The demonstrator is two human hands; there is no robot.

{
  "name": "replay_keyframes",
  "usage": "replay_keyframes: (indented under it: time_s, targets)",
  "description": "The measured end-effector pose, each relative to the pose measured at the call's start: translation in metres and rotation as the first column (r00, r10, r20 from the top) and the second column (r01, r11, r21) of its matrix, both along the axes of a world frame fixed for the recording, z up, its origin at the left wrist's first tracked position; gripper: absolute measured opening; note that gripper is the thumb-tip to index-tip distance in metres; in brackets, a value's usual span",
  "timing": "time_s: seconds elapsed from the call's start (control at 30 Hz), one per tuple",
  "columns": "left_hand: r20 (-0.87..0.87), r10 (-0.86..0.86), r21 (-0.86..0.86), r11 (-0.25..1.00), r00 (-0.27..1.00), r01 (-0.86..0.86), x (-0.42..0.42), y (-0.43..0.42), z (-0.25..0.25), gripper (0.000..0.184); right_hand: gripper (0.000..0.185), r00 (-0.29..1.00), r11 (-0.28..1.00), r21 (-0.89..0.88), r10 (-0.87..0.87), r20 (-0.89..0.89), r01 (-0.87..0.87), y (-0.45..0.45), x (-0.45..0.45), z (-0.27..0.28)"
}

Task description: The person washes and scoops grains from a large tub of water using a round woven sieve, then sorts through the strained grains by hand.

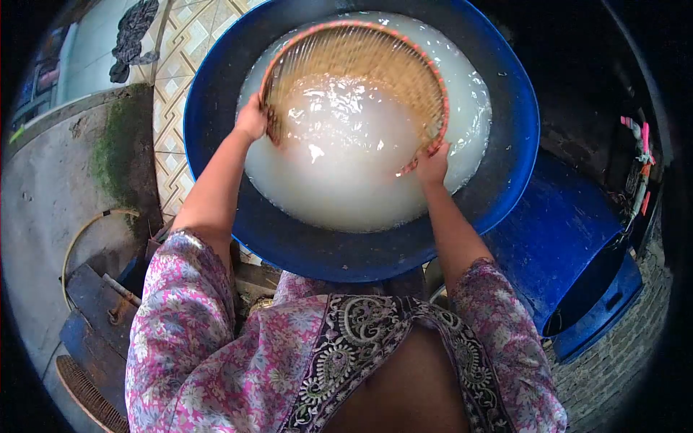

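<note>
A round woven bamboo basket with a pink-wrapped rim is tilted into cloudy whitish water. Its near side is under the surface and out of sight; the far rim stands above. My left hand is closed round the rim on the left, and my right hand grips it on the lower right. Water with bright glints covers much of the inside, and the weave looks blurred. All this is within a wide blue plastic tub in front of my body.
On the right a blue barrel lies on its side by a brick surface. Patterned tiles and a mossy concrete ledge are on the left. Another woven basket sits at lower left, and dark cloth at upper left.
</note>
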State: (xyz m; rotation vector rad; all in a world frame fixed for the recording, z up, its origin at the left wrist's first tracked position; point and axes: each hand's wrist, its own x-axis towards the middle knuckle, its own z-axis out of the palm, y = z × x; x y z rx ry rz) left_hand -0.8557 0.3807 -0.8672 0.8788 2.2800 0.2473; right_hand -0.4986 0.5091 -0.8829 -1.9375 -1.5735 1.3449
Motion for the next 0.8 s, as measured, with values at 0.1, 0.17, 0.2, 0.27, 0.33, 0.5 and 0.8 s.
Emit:
replay_keyframes:
  time_s: [0.1, 0.17, 0.2, 0.27, 0.33, 0.5, 0.8]
  targets:
    - [0.090, 0.071, -0.096, 0.993, 0.993, -0.063, 0.019, -0.035, 0.006, 0.035, 0.040, 0.982, 0.986, 0.009, 0.165, 0.090, -0.167, -0.010, 0.014, -0.008]
    - [0.153, 0.110, -0.172, 0.982, 0.982, -0.083, 0.035, -0.050, 0.009, 0.039, 0.043, 0.969, 0.976, -0.024, 0.217, 0.119, -0.216, -0.011, 0.023, 0.000]
    - [0.184, 0.119, -0.200, 0.976, 0.976, -0.082, 0.043, -0.057, 0.007, 0.040, 0.044, 0.939, 0.956, -0.086, 0.291, 0.183, -0.280, -0.005, 0.028, 0.012]
    - [0.232, 0.160, -0.213, 0.971, 0.960, -0.111, 0.066, -0.060, 0.010, 0.038, 0.046, 0.898, 0.929, -0.143, 0.367, 0.241, -0.341, 0.013, 0.037, 0.023]
    - [0.472, 0.345, -0.192, 0.938, 0.811, -0.288, 0.090, -0.055, 0.005, 0.040, 0.047, 0.831, 0.909, -0.182, 0.416, 0.368, -0.375, 0.033, 0.054, 0.027]
    - [0.479, 0.283, -0.108, 0.958, 0.831, -0.265, 0.119, -0.018, -0.039, 0.038, 0.037, 0.784, 0.910, -0.044, 0.379, 0.492, -0.412, 0.094, 0.067, 0.059]
    - [0.262, 0.146, 0.150, 0.970, 0.954, -0.190, 0.081, 0.079, -0.039, 0.028, 0.040, 0.913, 0.921, 0.279, 0.156, 0.377, -0.272, 0.122, 0.047, 0.070]
